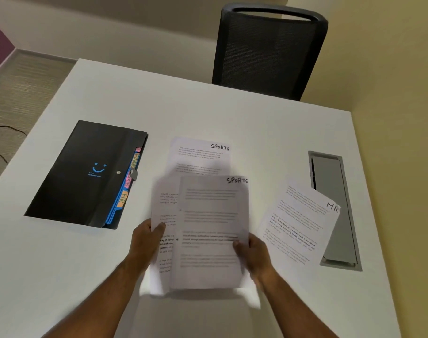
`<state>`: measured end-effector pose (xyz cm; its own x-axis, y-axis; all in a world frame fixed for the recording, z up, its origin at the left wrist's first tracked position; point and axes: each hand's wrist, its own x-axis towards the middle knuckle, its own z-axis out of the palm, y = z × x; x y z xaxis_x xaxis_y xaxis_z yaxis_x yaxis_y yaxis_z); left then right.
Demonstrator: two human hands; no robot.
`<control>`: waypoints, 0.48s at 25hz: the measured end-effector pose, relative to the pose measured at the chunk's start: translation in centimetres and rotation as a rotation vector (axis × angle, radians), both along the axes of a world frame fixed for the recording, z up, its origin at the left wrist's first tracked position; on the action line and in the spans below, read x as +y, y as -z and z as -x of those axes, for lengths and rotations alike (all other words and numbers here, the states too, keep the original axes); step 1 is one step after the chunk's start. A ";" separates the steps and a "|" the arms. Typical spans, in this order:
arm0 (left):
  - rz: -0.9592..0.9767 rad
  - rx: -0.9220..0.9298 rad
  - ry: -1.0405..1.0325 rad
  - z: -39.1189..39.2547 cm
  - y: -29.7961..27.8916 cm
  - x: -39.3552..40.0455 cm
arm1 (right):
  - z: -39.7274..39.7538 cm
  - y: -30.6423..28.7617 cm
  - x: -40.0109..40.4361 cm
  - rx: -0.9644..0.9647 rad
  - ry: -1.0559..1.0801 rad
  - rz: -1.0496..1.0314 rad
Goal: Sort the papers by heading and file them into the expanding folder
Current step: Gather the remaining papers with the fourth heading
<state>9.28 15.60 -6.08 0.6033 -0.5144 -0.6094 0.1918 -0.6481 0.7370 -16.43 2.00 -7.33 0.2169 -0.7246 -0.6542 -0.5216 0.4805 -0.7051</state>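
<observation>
Nearest, above the table's (pixel 232 113) near edge: left hand (pixel 144 240) pinching the left side of a sheaf of papers (pixel 163 240), right hand (pixel 253 252) gripping the right side of a sheet headed SPORTS (pixel 208 230), blurred, overlapping the sheaf. Right of these, toward the right edge: small pile headed HR (pixel 298 223), partly over a grey cable hatch (pixel 330 172). Left: black expanding folder (pixel 86 172), flat, coloured tabs showing. Farther, mid-table: another SPORTS page (pixel 198 152). Beyond the far edge: black chair (pixel 269 50).
</observation>
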 end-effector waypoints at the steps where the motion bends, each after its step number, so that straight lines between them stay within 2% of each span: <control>1: 0.009 -0.003 -0.004 0.1 0.0 -0.1 | -0.5 -0.2 0.8 0.007 -0.034 -0.022; 8: 0.041 -0.010 0.011 0.1 0.2 -0.1 | -3.5 -1.5 2.6 -0.042 -0.188 -0.038; 10: 0.037 -0.024 0.018 0.0 0.4 0.0 | -4.4 -1.7 2.2 0.056 -0.288 0.030; 12: 0.025 -0.028 0.004 -0.3 0.6 0.1 | -5.3 -1.9 0.7 0.232 -0.316 0.188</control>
